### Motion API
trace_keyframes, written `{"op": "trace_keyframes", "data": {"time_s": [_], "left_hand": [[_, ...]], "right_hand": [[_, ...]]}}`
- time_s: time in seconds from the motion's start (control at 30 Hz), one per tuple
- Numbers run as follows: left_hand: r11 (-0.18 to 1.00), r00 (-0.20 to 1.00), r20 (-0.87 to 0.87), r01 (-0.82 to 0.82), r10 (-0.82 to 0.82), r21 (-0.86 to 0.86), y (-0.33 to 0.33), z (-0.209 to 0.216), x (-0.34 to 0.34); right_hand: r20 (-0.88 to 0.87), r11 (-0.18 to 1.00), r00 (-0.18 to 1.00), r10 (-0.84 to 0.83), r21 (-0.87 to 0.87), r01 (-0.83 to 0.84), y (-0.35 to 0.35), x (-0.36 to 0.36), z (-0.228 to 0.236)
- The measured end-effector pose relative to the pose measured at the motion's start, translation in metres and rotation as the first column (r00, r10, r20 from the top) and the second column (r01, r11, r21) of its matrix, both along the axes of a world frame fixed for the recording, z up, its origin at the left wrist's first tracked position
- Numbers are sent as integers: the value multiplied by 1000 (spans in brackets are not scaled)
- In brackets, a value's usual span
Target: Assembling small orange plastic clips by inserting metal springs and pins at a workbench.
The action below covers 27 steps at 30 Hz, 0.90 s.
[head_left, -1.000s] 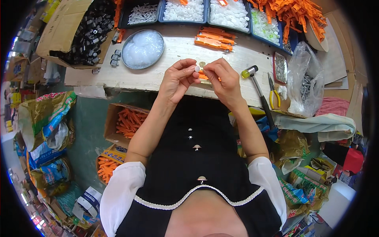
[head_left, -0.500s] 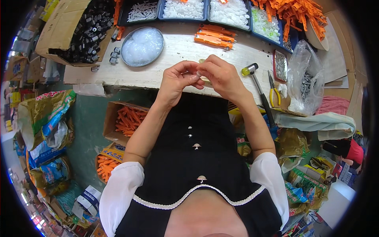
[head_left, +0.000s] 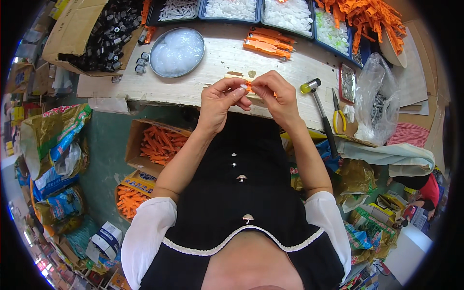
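Both hands are raised close together over the near edge of the workbench (head_left: pixel 188 92). An orange plastic piece (head_left: pixel 249 87) shows between their fingertips; the fingers hide most of it. My right hand (head_left: pixel 279 99) is closed round this piece from the right. From the left, the thumb and forefinger of my left hand (head_left: pixel 218 104) pinch a tiny whitish part (head_left: pixel 243 86) against the piece's end. Beyond the hands, several orange plastic housings (head_left: pixel 268 43) lie side by side. A round metal dish (head_left: pixel 177 52) of clear, jelly-like material stands to their left.
Blue trays (head_left: pixel 232 19) of small white parts line the back, beside an orange heap (head_left: pixel 362 19). At right lie a hammer (head_left: pixel 321 108), yellow-handled pliers (head_left: pixel 339 113) and a plastic bag (head_left: pixel 377 101). A carton of black parts (head_left: pixel 108 46) stands left; a box of orange pieces (head_left: pixel 162 145) sits below.
The orange piece now shows between the fingertips, where only a small pale part was visible. My right hand has turned and lowered slightly; the whole view has shifted a little.
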State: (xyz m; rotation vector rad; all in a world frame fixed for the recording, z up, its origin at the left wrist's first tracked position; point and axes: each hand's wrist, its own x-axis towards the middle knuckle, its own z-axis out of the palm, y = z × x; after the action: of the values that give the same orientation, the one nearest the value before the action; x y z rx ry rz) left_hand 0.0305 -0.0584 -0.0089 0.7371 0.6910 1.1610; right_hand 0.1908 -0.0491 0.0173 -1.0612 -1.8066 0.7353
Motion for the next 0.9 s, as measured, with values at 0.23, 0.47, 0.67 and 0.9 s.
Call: {"op": "trace_keyframes", "data": {"time_s": [0.23, 0.47, 0.67, 0.9], "left_hand": [[999, 1000, -2, 16, -16, 40, 0, -3, 3], [986, 894, -437, -30, 100, 164, 17, 3, -9], [960, 729, -670, 60, 144, 272, 36, -12, -14], [939, 618, -769, 139, 167, 315, 40, -12, -13]], "right_hand": [[17, 998, 999, -28, 63, 27, -2, -9, -7], [371, 987, 922, -113, 151, 61, 9, 8, -14], [552, 981, 825, -123, 195, 15, 15, 1, -26], [686, 966, 709, -165, 257, -24, 19, -12, -33]]}}
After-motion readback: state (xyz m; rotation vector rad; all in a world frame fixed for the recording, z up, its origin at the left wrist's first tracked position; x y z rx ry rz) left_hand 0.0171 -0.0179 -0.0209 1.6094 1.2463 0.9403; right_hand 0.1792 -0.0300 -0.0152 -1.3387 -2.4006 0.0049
